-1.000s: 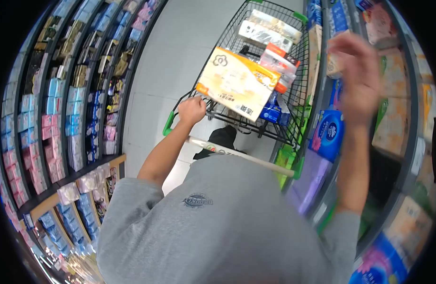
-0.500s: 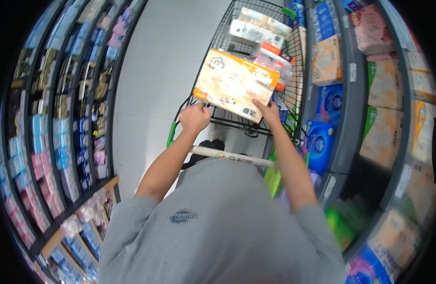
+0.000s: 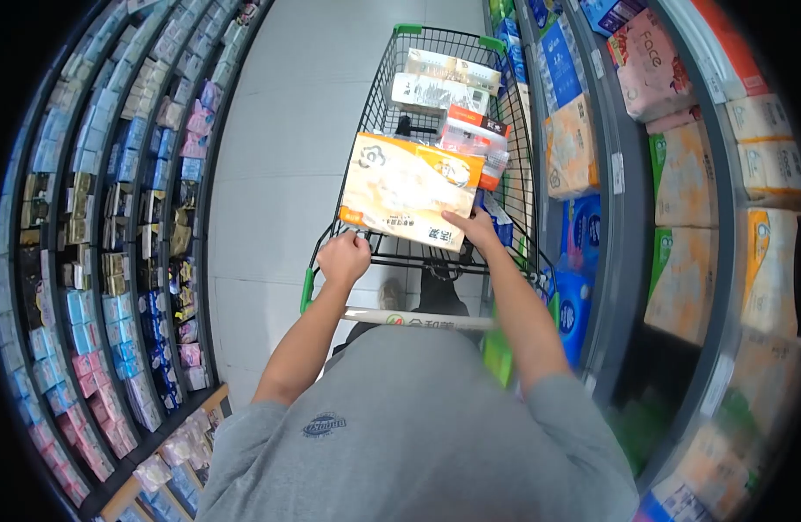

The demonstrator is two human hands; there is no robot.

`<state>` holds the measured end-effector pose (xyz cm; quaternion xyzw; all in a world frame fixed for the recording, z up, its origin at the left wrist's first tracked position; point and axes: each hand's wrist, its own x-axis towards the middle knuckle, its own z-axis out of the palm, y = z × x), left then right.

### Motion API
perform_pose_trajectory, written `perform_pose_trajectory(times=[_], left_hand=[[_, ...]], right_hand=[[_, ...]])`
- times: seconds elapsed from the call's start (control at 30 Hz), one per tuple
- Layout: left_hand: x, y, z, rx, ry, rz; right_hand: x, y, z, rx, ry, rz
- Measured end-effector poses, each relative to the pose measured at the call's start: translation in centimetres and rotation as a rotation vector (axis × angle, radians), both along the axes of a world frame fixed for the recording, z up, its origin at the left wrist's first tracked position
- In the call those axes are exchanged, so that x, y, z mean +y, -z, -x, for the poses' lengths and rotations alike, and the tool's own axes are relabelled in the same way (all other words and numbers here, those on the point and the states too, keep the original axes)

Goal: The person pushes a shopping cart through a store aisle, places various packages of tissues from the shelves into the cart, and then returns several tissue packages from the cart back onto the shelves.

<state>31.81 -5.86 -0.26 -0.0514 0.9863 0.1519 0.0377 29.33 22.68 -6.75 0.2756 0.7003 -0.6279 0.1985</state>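
A large cream-and-orange pack of tissues (image 3: 409,187) lies tilted over the near end of the black wire shopping cart (image 3: 379,109). My right hand (image 3: 476,230) grips its near right corner, thumb on top and the other fingers hidden beneath. At the near left corner, my left hand (image 3: 345,258) is closed in a fist against the pack's edge; its fingertips are mostly out of sight. Deeper in the cart sit a white pack (image 3: 440,93), a beige pack (image 3: 453,70) and a red-and-clear package (image 3: 474,139). The cart's pale handle bar (image 3: 374,316) is close to my body.
Shelves with small blue and pink packets (image 3: 83,304) line the left side. On the right, shelves hold large tissue packs (image 3: 683,174), blue packs (image 3: 574,317) and a pink pack (image 3: 648,70). Pale tiled floor (image 3: 279,130) runs between the left shelves and the cart.
The view has shifted, so the cart and pack appear lower and farther left, and the cart's far end now shows. Both hands remain at the tissue pack's near corners.
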Motion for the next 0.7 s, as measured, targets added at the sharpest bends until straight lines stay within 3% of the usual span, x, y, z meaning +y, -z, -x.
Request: perform_pose_trajectory(times=[0.33,0.7], left_hand=[[1.0,-1.1,7.1,0.077,0.060,0.000],[3.0,0.8,11.9,0.065,0.053,0.056]], right_hand=[[1.6,-2.3,7.6,0.015,-0.050,-0.122],[3.8,1.7,13.3,0.044,-0.042,-0.034]])
